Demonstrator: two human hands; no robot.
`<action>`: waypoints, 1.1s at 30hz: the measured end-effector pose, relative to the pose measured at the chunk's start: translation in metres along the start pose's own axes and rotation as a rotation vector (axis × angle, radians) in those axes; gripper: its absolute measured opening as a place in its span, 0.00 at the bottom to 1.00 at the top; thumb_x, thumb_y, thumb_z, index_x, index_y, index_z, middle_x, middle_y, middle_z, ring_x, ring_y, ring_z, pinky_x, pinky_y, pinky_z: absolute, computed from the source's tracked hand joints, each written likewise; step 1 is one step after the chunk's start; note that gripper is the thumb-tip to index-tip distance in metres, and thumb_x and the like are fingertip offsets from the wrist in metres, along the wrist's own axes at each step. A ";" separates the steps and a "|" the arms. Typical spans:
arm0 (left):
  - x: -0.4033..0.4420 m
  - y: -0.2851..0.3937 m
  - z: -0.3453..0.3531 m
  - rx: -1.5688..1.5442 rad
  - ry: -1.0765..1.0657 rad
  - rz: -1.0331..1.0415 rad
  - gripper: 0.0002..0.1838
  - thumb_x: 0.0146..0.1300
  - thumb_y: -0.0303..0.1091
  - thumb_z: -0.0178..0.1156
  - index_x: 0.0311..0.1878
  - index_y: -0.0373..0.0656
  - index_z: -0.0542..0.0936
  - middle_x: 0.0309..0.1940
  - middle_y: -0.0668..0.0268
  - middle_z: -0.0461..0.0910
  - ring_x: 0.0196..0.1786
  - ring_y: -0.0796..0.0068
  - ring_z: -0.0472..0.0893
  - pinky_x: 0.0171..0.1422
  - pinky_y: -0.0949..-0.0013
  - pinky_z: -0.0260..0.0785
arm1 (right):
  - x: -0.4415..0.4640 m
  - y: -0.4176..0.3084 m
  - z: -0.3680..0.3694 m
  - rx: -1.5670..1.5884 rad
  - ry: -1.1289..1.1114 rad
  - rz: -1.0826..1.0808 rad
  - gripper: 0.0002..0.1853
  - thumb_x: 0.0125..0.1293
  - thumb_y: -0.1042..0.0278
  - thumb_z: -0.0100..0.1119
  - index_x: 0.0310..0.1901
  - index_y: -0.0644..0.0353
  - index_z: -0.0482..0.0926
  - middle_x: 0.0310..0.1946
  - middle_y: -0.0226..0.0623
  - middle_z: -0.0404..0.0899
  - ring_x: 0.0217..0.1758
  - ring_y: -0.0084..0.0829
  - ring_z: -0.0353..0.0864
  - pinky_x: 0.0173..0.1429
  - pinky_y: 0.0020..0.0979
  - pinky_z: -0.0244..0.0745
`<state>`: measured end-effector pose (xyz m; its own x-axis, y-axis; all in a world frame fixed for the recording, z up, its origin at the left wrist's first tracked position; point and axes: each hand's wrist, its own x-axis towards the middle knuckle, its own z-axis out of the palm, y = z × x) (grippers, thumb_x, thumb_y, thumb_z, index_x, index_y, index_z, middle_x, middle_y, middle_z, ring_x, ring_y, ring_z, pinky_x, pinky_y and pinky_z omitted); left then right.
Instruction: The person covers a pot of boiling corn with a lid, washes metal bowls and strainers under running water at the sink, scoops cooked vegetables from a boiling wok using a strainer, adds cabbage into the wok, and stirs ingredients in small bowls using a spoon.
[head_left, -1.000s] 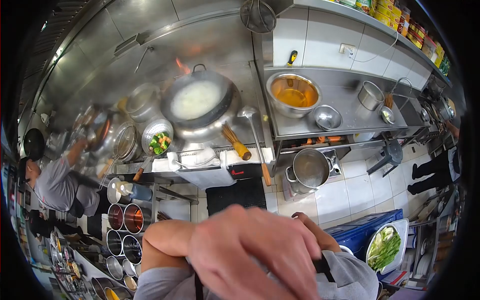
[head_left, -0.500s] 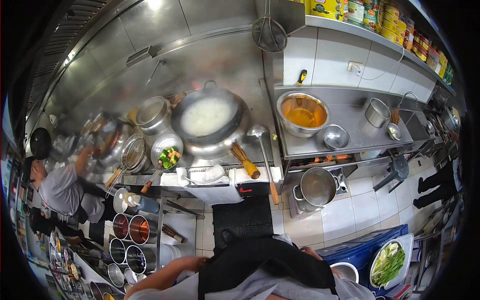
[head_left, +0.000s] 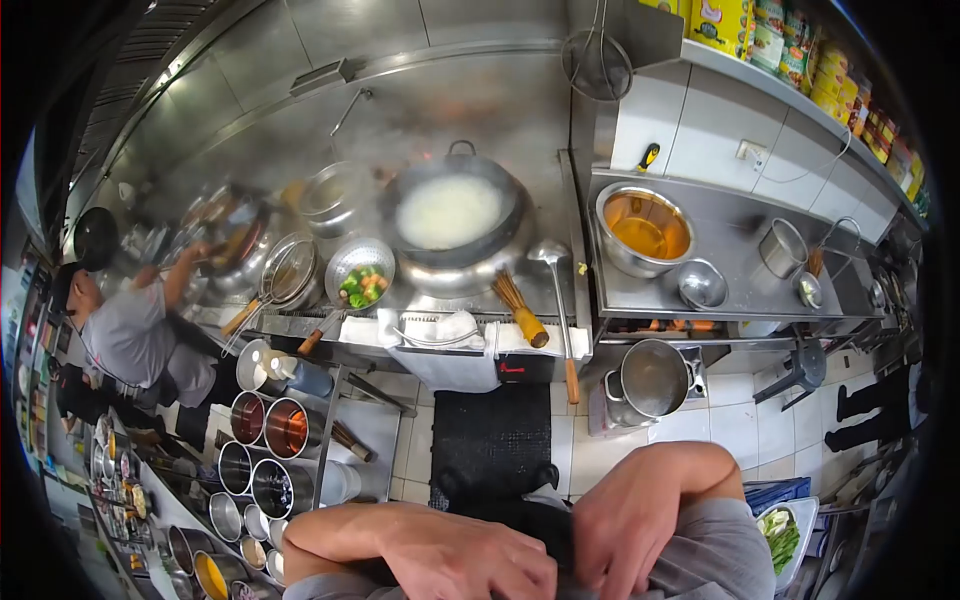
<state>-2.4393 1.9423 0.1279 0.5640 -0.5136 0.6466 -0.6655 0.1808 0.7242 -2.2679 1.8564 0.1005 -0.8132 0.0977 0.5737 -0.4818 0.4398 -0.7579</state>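
Note:
My left hand (head_left: 465,558) is in front of my waist at the bottom of the view, its fingers bent downward against my dark apron (head_left: 540,520). Close by on the right, my right hand (head_left: 625,525) points down with curled fingers, slightly blurred. Both hands' fingertips are hidden or cut off by the lower edge, so whatever they pinch does not show. Ahead stands a large wok (head_left: 455,210) of steaming whitish liquid. A bamboo brush (head_left: 520,312) and a long-handled ladle (head_left: 553,290) lie at the stove's front edge, out of reach of either hand.
A perforated strainer (head_left: 362,260) holds broccoli and carrot. A steel bowl of orange liquid (head_left: 645,235) stands on the right counter, above a floor-level pot (head_left: 652,380). Pots of sauces (head_left: 287,428) are at left, where a co-worker (head_left: 150,330) works. Leafy greens lie in a white tray (head_left: 800,530).
Both hands have come up from beside my body to the front of my waist. The camera has turned slightly left, so the kitchen appears shifted right.

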 end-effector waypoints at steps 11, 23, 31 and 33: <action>-0.087 0.146 0.036 0.049 -0.032 0.199 0.08 0.65 0.30 0.53 0.34 0.42 0.82 0.35 0.58 0.77 0.31 0.58 0.74 0.31 0.58 0.63 | 0.151 0.046 -0.001 -0.144 -0.188 -0.088 0.17 0.69 0.53 0.46 0.48 0.55 0.77 0.26 0.38 0.69 0.26 0.38 0.74 0.25 0.36 0.68; -0.184 0.237 0.051 0.268 -0.005 0.215 0.10 0.59 0.32 0.60 0.22 0.44 0.78 0.32 0.63 0.77 0.31 0.65 0.76 0.35 0.60 0.68 | 0.261 0.083 0.007 -0.477 -0.018 -0.075 0.07 0.67 0.67 0.51 0.34 0.57 0.77 0.29 0.38 0.72 0.27 0.29 0.72 0.25 0.30 0.64; -0.202 0.276 0.072 0.889 0.286 0.073 0.04 0.56 0.43 0.52 0.29 0.58 0.71 0.26 0.79 0.68 0.36 0.78 0.70 0.54 0.58 0.62 | 0.264 0.104 0.058 -1.414 1.040 -0.376 0.07 0.51 0.78 0.57 0.31 0.57 0.72 0.27 0.34 0.71 0.22 0.28 0.72 0.26 0.30 0.66; -0.196 0.244 0.065 0.762 0.255 0.454 0.05 0.56 0.42 0.52 0.27 0.56 0.70 0.24 0.78 0.67 0.34 0.78 0.70 0.50 0.59 0.63 | 0.271 0.127 0.051 -1.412 1.121 -0.558 0.11 0.44 0.84 0.59 0.30 0.59 0.72 0.23 0.38 0.73 0.18 0.29 0.69 0.18 0.24 0.60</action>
<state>-2.7436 2.0328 0.1622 0.2004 -0.3116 0.9288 -0.9401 -0.3281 0.0927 -2.5663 1.8937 0.1441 0.1622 -0.0935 0.9823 0.4799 0.8773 0.0043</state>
